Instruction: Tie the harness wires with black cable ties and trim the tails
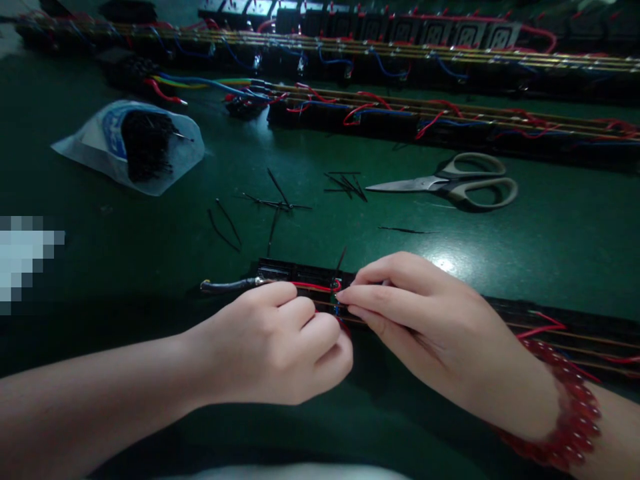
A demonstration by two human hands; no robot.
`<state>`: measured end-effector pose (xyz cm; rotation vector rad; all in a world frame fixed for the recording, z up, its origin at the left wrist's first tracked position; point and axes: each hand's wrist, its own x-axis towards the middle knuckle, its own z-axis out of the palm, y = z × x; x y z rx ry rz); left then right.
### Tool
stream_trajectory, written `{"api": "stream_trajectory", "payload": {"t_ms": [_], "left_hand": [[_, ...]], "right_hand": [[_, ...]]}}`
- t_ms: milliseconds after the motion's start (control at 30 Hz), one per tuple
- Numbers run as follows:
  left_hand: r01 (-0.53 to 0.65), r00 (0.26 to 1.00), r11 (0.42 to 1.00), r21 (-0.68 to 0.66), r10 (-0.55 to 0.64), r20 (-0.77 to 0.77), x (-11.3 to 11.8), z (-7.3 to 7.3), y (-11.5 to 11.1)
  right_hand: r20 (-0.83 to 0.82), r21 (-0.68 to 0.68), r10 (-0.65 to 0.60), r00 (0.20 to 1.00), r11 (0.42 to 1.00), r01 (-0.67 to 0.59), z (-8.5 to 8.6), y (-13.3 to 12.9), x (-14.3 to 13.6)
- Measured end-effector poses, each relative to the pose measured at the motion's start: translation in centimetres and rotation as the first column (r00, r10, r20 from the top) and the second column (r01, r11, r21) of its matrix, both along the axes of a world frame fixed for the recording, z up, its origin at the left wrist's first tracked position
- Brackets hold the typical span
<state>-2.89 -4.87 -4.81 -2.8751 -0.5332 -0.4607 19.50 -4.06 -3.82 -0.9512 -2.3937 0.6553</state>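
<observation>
A long black socket strip (550,312) with brass-coloured bars and red and blue wires lies across the table under both hands. My left hand (285,343) is closed, fingers curled down over the strip's left part; whatever they hold is hidden. My right hand (425,317) has its thumb and fingertips pressed together at the wires; what lies between them is too small to make out. Just by those fingertips runs a red wire (315,287), and a thin black cable tie (341,259) sticks up there. A dark sleeved cable (227,287) leaves the strip's left end.
Scissors (440,183) lie beyond the right hand. Loose black cable ties (280,203) are scattered beyond the strip. At left is a clear bag (185,150) full of them. More wired strips (450,117) stretch along the back of the green table (125,267).
</observation>
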Motion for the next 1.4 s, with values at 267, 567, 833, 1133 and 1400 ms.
{"api": "stream_trajectory", "payload": {"t_ms": [267, 567, 833, 1133, 1400], "left_hand": [[0.028, 0.998, 0.998, -0.052, -0.025, 0.054, -0.14, -0.04, 0.05], [-0.018, 0.978, 0.971, -0.239, 0.067, 0.197, -0.1, -0.27, 0.22], [0.043, 0.972, 0.932, -0.361, 0.045, 0.233, -0.45, -0.11, 0.48], [0.051, 0.954, 0.897, -0.438, 0.085, 0.287, -0.3, -0.15, 0.62], [0.045, 0.939, 0.839, -0.542, 0.149, 0.309, -0.54, -0.42, 0.75]], "right_hand": [[-0.03, -0.022, -0.056, 0.998, 0.998, 0.055, -0.26, -0.17, -0.05], [-0.071, -0.063, -0.034, 0.997, 0.998, 0.029, -0.16, 0.03, 0.12], [-0.093, -0.051, -0.027, 0.995, 0.998, 0.022, -0.21, 0.09, 0.11], [-0.086, -0.028, 0.017, 0.996, 0.999, -0.019, -0.05, 0.18, 0.17], [-0.098, 0.01, 0.06, 0.993, 0.998, -0.06, -0.05, 0.14, 0.12]]}}
